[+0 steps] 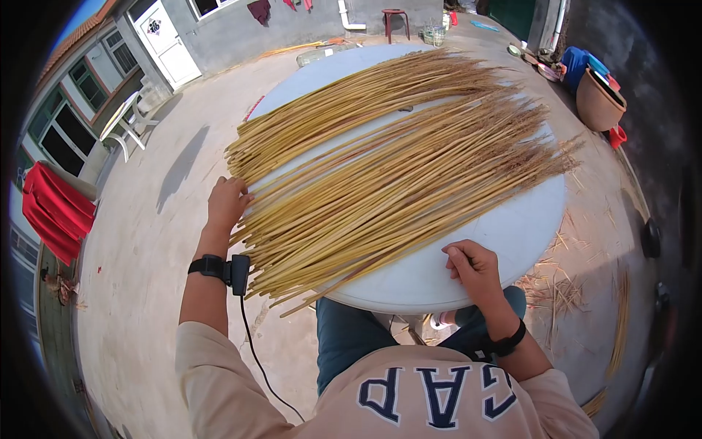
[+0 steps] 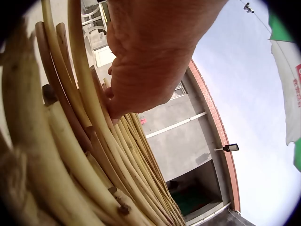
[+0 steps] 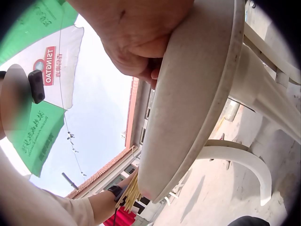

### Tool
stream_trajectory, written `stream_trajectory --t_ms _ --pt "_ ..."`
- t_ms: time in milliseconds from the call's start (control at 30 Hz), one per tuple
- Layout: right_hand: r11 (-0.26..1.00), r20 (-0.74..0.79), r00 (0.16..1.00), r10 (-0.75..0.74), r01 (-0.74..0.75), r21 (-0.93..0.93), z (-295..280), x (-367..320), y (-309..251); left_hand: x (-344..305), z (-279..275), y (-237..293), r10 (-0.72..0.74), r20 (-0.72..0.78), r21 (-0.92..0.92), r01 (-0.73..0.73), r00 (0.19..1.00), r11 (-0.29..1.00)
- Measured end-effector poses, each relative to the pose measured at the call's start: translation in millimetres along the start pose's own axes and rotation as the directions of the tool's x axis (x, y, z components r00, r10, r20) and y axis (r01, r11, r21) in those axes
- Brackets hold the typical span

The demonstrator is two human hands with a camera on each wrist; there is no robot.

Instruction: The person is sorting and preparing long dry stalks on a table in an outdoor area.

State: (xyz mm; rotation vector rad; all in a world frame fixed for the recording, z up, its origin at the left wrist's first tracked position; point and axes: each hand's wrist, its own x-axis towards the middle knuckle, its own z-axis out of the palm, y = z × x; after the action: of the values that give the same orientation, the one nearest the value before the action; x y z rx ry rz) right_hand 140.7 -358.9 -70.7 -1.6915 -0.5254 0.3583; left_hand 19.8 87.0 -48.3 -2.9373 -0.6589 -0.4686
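Note:
Long dried broomcorn-like stalks (image 1: 365, 175) with brown feathery tops lie across a round white table (image 1: 468, 260), their cut ends at the left. They form a far band, a thin middle row and a broad near band. At the cut ends of the middle row, my left hand (image 1: 228, 201) pinches at the stalks with thumb and fingers. In the left wrist view its fingertips are partly hidden behind thick stalks (image 2: 80, 165). My right hand (image 1: 474, 272), loosely curled and holding nothing visible, rests at the table's near right edge, also seen over the table rim in the right wrist view.
Some near stalks stick out past the table's left edge. A cable (image 1: 252, 344) hangs from the left wrist camera. Broken stalk bits (image 1: 556, 293) litter the ground at right. A clay pot (image 1: 599, 101) and a white plastic chair (image 1: 128, 124) stand farther off.

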Motion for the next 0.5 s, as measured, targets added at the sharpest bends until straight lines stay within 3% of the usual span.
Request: stream_trajectory --t_ms 167,267,367,500 --pt "1.000 0.002 1.000 -0.015 0.015 0.016 -0.9 0.2 4.6 -0.4 6.6 4.0 0.022 -0.038 -0.017 -0.023 0.999 1.000" --pt "1.000 0.008 1.000 -0.024 0.024 0.000 -1.5 0.3 3.4 0.6 5.9 3.0 -0.017 0.028 0.041 0.015 0.999 0.999" --pt "1.000 0.013 1.000 -0.024 0.024 -0.006 -1.6 0.0 1.8 0.3 16.1 -5.2 0.010 -0.038 0.022 -0.009 0.999 1.000" --pt "0.999 0.013 0.999 -0.048 0.048 -0.023 -1.9 -0.5 1.8 -4.6 12.9 -5.9 -0.065 -0.054 -0.067 0.061 0.996 0.996"
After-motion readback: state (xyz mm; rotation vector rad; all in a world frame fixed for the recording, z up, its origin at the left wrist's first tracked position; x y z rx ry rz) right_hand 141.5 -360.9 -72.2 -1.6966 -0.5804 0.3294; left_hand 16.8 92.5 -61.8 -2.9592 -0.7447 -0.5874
